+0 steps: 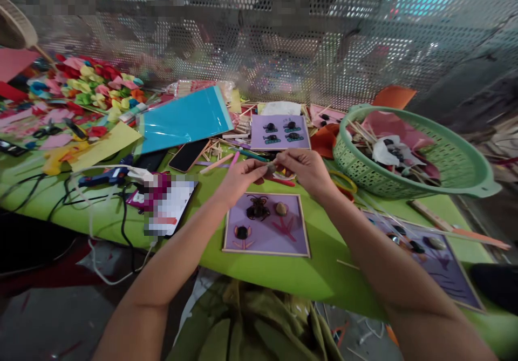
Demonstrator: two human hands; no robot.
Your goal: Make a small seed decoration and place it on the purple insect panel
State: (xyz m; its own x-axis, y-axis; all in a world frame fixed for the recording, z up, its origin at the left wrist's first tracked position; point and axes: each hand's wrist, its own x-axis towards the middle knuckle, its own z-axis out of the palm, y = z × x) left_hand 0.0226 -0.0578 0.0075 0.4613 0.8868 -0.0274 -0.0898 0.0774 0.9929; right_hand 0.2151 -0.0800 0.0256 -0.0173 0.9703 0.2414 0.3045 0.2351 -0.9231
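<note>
On the green bench (327, 280) lies a framed picture (267, 239); just past its far edge, right hand (304, 168) and left hand (243, 176) pinch a grey stone (271, 168), their fingertip grip likely to lose it if pressure turns uneven

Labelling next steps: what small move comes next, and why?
Probably lower the small grey piece toward the middle framed purple card: left hand and right hand hold it just beyond, and the card, already bearing a tan stone, has bare space.
</note>
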